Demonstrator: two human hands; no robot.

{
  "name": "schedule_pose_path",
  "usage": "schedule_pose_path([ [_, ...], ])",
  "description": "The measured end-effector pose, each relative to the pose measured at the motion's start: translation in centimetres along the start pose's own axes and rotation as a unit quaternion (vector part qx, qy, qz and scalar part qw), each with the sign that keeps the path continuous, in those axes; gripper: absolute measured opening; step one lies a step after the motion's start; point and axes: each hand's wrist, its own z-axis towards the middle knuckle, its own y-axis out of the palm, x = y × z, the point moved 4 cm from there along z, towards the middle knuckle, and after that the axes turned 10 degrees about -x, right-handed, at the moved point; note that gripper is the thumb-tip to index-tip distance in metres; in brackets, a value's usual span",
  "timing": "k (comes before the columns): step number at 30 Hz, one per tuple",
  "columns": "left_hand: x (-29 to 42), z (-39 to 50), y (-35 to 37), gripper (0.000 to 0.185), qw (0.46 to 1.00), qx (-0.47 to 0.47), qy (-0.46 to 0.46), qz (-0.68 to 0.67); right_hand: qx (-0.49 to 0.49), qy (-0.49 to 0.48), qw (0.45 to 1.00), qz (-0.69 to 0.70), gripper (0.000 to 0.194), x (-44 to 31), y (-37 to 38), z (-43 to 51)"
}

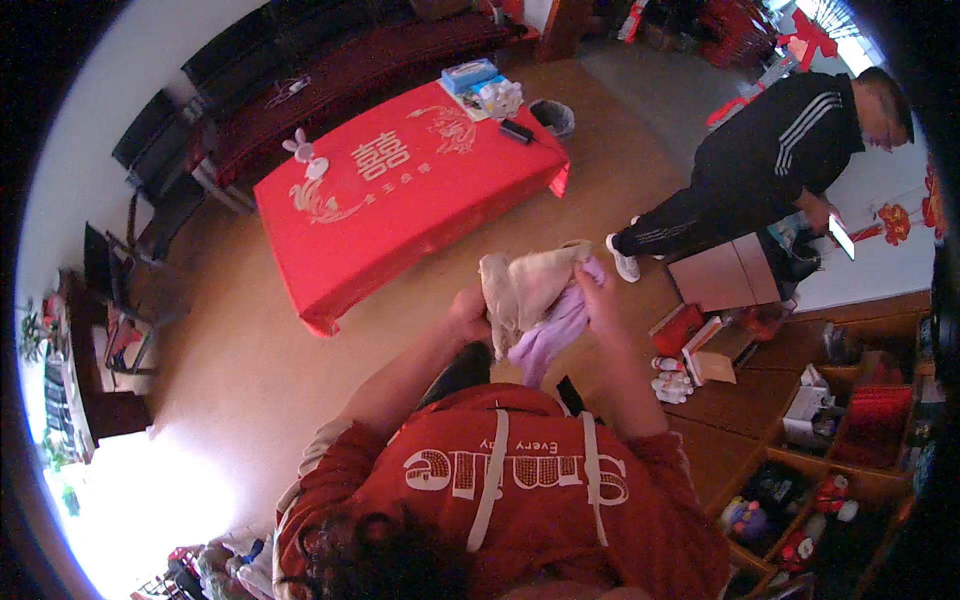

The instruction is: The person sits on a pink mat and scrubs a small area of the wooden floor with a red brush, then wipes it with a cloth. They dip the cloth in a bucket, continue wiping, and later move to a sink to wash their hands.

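A beige cloth (532, 281) hangs between my two hands, in front of my red hooded top. My left hand (469, 311) grips its left edge, fingers partly hidden by the fabric. At the other side, my right hand (595, 289) is closed on a light purple cloth (555, 330) and the upper right part of the beige one. The purple cloth droops below and partly behind the beige one. Whether the two are separate pieces I cannot tell.
Ahead stands a low table with a red cloth (390, 225), a tissue box (469, 75) and a bunny figure (304, 150) on it. A person in black (772, 150) holds a phone at the right. Open wooden compartments (810, 457) with mixed items lie to my right.
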Motion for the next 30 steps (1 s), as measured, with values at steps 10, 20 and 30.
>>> schedule_pose_path([
  [10, 11.7, 16.2, 3.5, 0.051, 0.995, -0.072, -0.068, 0.007, 0.115, -0.05, 0.964, 0.233, 0.041, -8.9, -11.6, 9.9],
  [20, 14.3, 31.1, 1.0, 0.051, 0.898, 0.189, -0.109, 0.383, 0.17, 0.106, 0.969, 0.147, 0.047, -5.2, -25.1, 20.5],
  [30, 20.9, 41.6, 4.2, 0.024, 0.897, 0.19, -0.026, 0.399, 0.11, 0.091, 0.954, 0.264, 0.028, -8.3, -33.4, 38.5],
])
